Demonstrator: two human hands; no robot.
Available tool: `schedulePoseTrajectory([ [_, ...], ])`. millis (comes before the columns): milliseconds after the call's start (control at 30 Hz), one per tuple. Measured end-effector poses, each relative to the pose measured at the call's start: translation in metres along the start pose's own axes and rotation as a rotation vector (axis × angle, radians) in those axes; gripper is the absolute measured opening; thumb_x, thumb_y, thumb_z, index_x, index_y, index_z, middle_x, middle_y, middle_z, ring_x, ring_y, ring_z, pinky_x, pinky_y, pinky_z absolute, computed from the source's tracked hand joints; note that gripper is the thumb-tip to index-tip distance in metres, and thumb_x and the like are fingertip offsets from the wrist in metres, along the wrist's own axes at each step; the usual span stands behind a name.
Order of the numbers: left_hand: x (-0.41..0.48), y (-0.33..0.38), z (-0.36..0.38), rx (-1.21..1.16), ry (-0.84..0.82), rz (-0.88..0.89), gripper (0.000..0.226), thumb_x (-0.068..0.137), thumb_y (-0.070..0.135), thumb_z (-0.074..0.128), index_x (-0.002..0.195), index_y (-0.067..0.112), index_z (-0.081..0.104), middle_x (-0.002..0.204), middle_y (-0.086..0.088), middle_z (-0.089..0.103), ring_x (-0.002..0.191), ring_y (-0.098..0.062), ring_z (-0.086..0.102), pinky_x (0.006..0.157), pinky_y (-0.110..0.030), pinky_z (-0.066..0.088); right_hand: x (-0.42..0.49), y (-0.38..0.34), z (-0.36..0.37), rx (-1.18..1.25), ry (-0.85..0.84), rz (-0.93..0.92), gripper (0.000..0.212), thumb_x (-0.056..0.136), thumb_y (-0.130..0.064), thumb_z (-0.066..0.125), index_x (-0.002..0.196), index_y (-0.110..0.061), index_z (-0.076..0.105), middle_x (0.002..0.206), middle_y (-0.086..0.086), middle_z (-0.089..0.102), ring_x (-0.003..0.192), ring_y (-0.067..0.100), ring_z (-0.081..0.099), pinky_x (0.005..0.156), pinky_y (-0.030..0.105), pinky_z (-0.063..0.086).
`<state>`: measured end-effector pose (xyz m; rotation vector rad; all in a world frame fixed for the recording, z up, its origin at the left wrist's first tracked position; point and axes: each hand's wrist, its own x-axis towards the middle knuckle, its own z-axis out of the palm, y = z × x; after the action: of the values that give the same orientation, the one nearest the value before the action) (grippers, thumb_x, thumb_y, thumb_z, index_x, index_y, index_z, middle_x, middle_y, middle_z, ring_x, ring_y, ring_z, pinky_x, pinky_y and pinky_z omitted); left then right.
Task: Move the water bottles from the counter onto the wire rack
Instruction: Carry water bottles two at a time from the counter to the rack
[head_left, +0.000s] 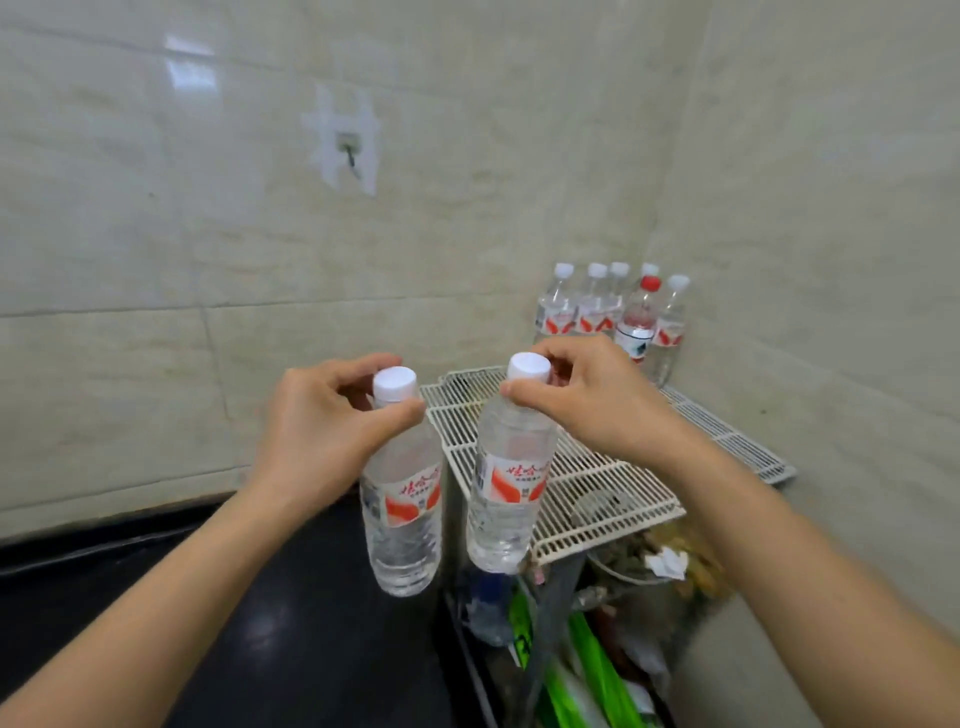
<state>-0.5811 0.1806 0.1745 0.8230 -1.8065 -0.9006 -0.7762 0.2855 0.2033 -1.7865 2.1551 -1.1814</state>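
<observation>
My left hand (322, 431) grips a clear water bottle (402, 519) by its neck, just under the white cap, above the black counter (260, 623). My right hand (587, 400) holds a second water bottle (506, 499) the same way, hanging over the near left corner of the white wire rack (597, 488). Both bottles carry red and white labels and hang upright in the air. Several more bottles (613, 312) stand at the rack's far corner against the tiled wall, one with a red cap (649, 283).
Under the rack lies a sink-like space with a bowl (639, 571), green packaging (592, 665) and scraps. Tiled walls close in behind and to the right. A taped hook (347, 143) sticks to the back wall.
</observation>
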Motion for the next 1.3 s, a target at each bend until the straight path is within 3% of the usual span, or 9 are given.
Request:
schedulePoseTrajectory([
  [100, 0.038, 0.015, 0.038, -0.046, -0.027, 0.057, 0.039, 0.065, 0.017, 0.084, 0.100, 0.028, 0.070, 0.071, -0.008, 0.066, 0.054, -0.002, 0.047, 0.056, -0.019, 0.047, 0.030, 0.031, -0.032, -0.052, -0.002, -0.031, 0.040, 0.080, -0.038, 0.070, 0.075, 0.001, 0.062, 0.063, 0.003, 0.048, 0.057, 0.010, 0.040, 0.055, 0.031, 0.030],
  [233, 0.083, 0.031, 0.091, -0.083, -0.109, 0.097, 0.035, 0.067, 0.017, 0.083, 0.092, 0.036, 0.068, 0.060, 0.007, 0.065, 0.054, 0.001, 0.051, 0.052, -0.008, 0.042, 0.066, 0.075, -0.072, -0.104, -0.006, -0.026, 0.042, 0.081, -0.038, 0.069, 0.077, 0.003, 0.059, 0.064, 0.002, 0.046, 0.058, 0.009, 0.040, 0.056, 0.031, 0.032],
  [333, 0.114, 0.033, 0.136, -0.071, -0.188, 0.099, 0.031, 0.065, 0.020, 0.083, 0.064, 0.047, 0.068, 0.061, 0.007, 0.065, 0.060, -0.004, 0.052, 0.066, -0.025, 0.046, 0.090, 0.105, -0.098, -0.110, -0.019, -0.015, 0.039, 0.082, -0.037, 0.067, 0.072, -0.001, 0.055, 0.060, -0.001, 0.042, 0.055, 0.011, 0.039, 0.056, 0.033, 0.034],
  [433, 0.138, 0.036, 0.178, -0.052, -0.228, 0.108, 0.016, 0.065, 0.027, 0.079, 0.065, 0.038, 0.067, 0.071, 0.004, 0.061, 0.067, -0.010, 0.051, 0.070, -0.034, 0.047, 0.114, 0.133, -0.119, -0.166, -0.049, -0.043, 0.039, 0.084, -0.035, 0.066, 0.066, -0.005, 0.049, 0.058, -0.002, 0.039, 0.053, 0.010, 0.037, 0.056, 0.033, 0.033],
  [567, 0.165, 0.041, 0.228, -0.019, -0.199, 0.105, 0.034, 0.073, 0.018, 0.076, 0.053, 0.042, 0.064, 0.057, 0.015, 0.063, 0.057, 0.002, 0.054, 0.056, -0.012, 0.043, 0.147, 0.177, -0.139, -0.217, -0.079, -0.040, 0.037, 0.085, -0.036, 0.066, 0.066, -0.010, 0.048, 0.060, -0.005, 0.040, 0.056, 0.011, 0.041, 0.058, 0.031, 0.034],
  [900, 0.222, 0.038, 0.314, 0.118, -0.190, 0.002, 0.035, 0.077, 0.011, 0.074, 0.059, 0.033, 0.053, 0.075, -0.002, 0.055, 0.071, -0.014, 0.049, 0.071, -0.032, 0.044, 0.216, 0.263, -0.156, -0.436, -0.199, -0.062, 0.031, 0.087, -0.047, 0.056, 0.066, -0.029, 0.042, 0.076, 0.000, 0.052, 0.076, 0.024, 0.055, 0.066, 0.038, 0.043],
  [1067, 0.235, 0.035, 0.329, 0.163, -0.184, -0.015, 0.030, 0.078, 0.010, 0.074, 0.067, 0.034, 0.059, 0.078, -0.003, 0.060, 0.073, -0.015, 0.052, 0.078, -0.039, 0.050, 0.237, 0.278, -0.153, -0.531, -0.248, -0.060, 0.025, 0.089, -0.049, 0.052, 0.076, -0.028, 0.050, 0.095, 0.005, 0.048, 0.100, 0.031, 0.045, 0.087, 0.044, 0.033],
  [1167, 0.242, 0.031, 0.335, 0.204, -0.190, -0.001, 0.011, 0.079, 0.012, 0.073, 0.082, 0.022, 0.069, 0.078, -0.004, 0.062, 0.072, -0.015, 0.052, 0.077, -0.043, 0.052, 0.244, 0.281, -0.152, -0.557, -0.260, -0.048, 0.027, 0.092, -0.047, 0.051, 0.096, -0.022, 0.058, 0.101, 0.006, 0.041, 0.095, 0.028, 0.035, 0.081, 0.039, 0.024],
  [1300, 0.247, 0.030, 0.344, 0.242, -0.152, -0.009, 0.018, 0.080, 0.011, 0.072, 0.098, 0.012, 0.072, 0.085, -0.015, 0.072, 0.075, -0.022, 0.061, 0.076, -0.041, 0.052, 0.255, 0.287, -0.147, -0.570, -0.269, -0.035, 0.031, 0.091, -0.051, 0.050, 0.097, -0.021, 0.057, 0.103, 0.008, 0.042, 0.100, 0.032, 0.038, 0.081, 0.040, 0.027],
])
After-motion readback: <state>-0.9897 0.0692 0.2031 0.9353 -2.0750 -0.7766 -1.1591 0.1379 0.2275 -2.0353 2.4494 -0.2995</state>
